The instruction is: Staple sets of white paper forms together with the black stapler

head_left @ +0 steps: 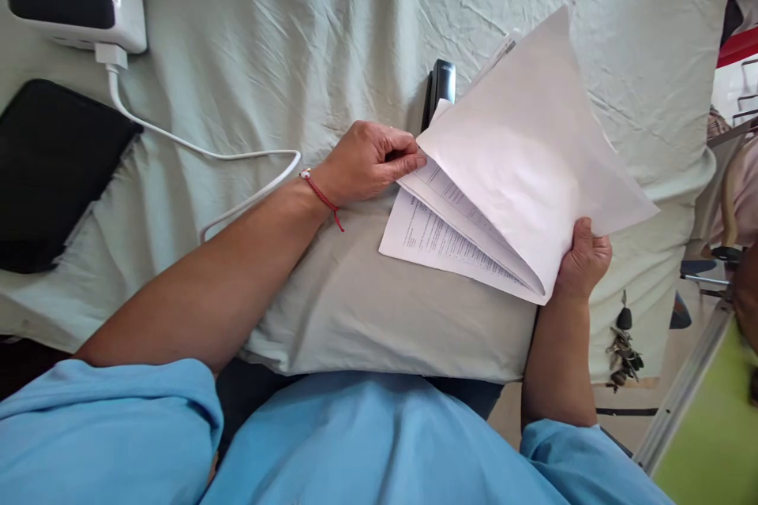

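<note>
A stack of printed paper sheets [503, 150] lies tilted over the cloth-covered table, its top sheets folded back so a blank white side faces up. Lines of print show on the lower sheets at the left. My left hand [376, 162], with a red string bracelet on the wrist, pinches the left corner of the sheets between thumb and finger. At the lower right edge my right hand [583, 259] grips the same stack, thumb on top and the other fingers mostly hidden. Just behind the papers is a black stapler-like object [441, 84], partly covered by them.
A white device [127, 8] with a plugged-in white cable [195, 146] stands at the upper left. Near it lies a black flat case [56, 173]. Keys [624, 355] hang at the table's right edge. A green panel [711, 426] with a metal frame is at the lower right.
</note>
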The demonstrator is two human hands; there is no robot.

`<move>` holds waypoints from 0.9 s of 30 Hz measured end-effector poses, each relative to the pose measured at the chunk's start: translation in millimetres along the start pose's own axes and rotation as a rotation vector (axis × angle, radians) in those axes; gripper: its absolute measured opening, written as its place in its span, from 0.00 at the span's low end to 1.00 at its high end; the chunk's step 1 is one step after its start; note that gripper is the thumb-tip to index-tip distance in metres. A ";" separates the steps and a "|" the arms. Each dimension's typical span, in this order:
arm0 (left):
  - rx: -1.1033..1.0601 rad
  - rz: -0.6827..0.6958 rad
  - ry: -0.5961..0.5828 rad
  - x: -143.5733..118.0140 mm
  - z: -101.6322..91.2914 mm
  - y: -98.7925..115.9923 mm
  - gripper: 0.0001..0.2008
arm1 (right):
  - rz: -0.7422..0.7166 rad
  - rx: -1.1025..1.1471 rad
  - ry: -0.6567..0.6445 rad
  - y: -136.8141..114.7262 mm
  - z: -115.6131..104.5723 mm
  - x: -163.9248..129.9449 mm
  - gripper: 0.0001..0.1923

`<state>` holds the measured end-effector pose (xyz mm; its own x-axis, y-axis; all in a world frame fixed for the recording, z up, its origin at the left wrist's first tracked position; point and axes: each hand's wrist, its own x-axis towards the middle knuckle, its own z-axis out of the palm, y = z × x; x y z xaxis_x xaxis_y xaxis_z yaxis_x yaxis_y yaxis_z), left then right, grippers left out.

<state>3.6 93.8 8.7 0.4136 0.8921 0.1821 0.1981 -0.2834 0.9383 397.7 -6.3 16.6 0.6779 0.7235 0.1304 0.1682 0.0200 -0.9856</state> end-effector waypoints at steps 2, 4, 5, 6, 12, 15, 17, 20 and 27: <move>-0.028 -0.016 -0.010 -0.6 -0.3 -0.7 0.14 | 0.019 0.005 0.010 0.7 0.0 0.5 0.22; -0.073 -0.050 -0.018 -1.2 0.1 -2.6 0.12 | 0.031 0.008 0.012 1.6 -0.4 1.3 0.23; -0.097 -0.065 -0.022 -1.4 0.6 -3.5 0.11 | 0.029 0.008 0.011 2.0 -0.7 1.7 0.24; -0.123 -0.074 -0.025 -1.6 1.2 -4.2 0.10 | 0.021 0.006 0.006 2.4 -1.0 2.1 0.25; -0.207 -0.042 0.024 0.1 4.1 -5.0 0.15 | -0.010 0.005 -0.021 3.4 -2.3 2.4 0.27; -0.127 -0.028 0.023 1.0 2.9 -5.8 0.17 | -0.002 0.022 -0.020 3.3 -2.0 0.4 0.27; -0.076 -0.026 0.019 0.9 1.7 -5.4 0.16 | -0.001 0.032 -0.015 2.8 -2.2 -0.8 0.26; -0.056 -0.021 0.008 -0.2 0.3 -2.1 0.17 | 0.031 0.054 0.003 0.7 -4.3 -1.6 0.26; -0.071 -0.021 -0.010 -2.2 -1.1 5.4 0.17 | 0.079 0.034 -0.027 -2.3 -15.2 0.6 0.24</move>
<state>2.8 90.7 13.7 0.4189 0.8939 0.1595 0.1437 -0.2387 0.9604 408.6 -16.3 20.6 0.6682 0.7423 0.0497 0.0904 -0.0146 -0.9958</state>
